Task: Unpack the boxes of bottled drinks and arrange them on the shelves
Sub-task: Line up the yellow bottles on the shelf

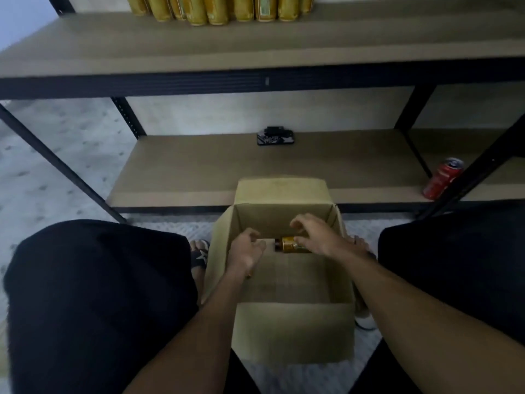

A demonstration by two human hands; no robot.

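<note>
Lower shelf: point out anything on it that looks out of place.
Two things stand out. A lone red can stands far right on the lower shelf, unlike the golden bottles lined up on the upper shelf. A dark flat object, perhaps a phone, lies at the back middle.

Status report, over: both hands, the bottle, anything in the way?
Left hand open, holds nothing. Right hand over the bottle, grip unclear. Bottle lies on its side in the box. Nothing in the way.

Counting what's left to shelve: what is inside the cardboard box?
One gold-labelled bottle lies on its side by the far wall of the cardboard box, partly under the right hand. Floor beneath that hand and the left hand is hidden.
</note>
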